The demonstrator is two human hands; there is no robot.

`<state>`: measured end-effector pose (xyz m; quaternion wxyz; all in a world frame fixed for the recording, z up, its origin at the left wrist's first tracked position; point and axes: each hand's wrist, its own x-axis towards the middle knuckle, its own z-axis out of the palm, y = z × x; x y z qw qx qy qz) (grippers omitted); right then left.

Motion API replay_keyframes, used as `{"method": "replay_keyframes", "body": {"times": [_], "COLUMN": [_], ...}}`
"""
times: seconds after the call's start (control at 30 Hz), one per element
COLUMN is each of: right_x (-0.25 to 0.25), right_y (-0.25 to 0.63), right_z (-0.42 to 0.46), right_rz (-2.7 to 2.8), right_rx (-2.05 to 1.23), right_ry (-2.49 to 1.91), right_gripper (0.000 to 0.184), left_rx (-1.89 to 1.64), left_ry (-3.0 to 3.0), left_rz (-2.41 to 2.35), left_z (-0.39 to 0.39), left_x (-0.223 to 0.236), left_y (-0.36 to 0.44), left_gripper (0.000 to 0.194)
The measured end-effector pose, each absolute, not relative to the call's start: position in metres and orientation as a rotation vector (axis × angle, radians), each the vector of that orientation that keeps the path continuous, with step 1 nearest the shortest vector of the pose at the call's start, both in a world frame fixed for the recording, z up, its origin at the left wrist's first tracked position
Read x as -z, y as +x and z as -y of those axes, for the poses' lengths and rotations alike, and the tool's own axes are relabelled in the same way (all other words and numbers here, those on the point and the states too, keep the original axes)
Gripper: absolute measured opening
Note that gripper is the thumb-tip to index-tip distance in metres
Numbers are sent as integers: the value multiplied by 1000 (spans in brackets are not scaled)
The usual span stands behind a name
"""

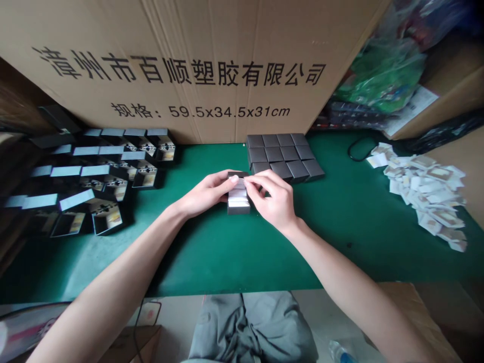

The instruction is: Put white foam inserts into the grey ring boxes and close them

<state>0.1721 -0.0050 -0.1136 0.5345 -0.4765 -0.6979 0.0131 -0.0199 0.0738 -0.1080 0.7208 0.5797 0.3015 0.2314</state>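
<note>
My left hand (209,191) grips a small black box (239,209) from its left side, the thumb lying over the box's upper part. A white insert (238,192) with crosswise folds or ridges fills the box. With thumb and forefinger pinched together, my right hand (275,197) is at the insert's upper right edge; the fingertips partly hide what they grip. Behind the hands, several closed dark boxes (282,154) sit side by side in rows.
Several open black boxes (108,217) with pale pieces inside stand in rows at left. White inserts (427,186) lie heaped at right on the green table (212,257). A large cardboard carton (212,30) forms the back wall. A black cord loop (359,148) lies near the heap.
</note>
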Motion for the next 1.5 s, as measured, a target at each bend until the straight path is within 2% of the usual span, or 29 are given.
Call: {"method": "replay_keyframes", "body": {"times": [0.37,0.53,0.8,1.13,1.37,1.5], "right_x": [117,116,116,123,122,123], "right_y": [176,176,173,168,171,172], "right_z": [3,4,6,3,4,3], "right_rz": [1804,1842,1703,1642,1672,1666], "right_rx": [230,231,-1,-280,-241,-214], "right_ry": [-1164,-1194,-1164,-1312,-1292,-1276], "right_gripper": [26,30,29,36,29,30], "left_rx": [-553,-576,-531,-573,-660,-745], "left_ry": [1336,1376,1396,1368,1703,2015], "left_rz": [-681,-692,-718,-711,-781,-938], "left_z": [-74,-75,-70,-66,-66,-64], "left_x": [106,105,99,100,101,101], "left_y": [-19,-18,-17,-14,-15,-16], "left_gripper": [44,39,39,51,43,45]}}
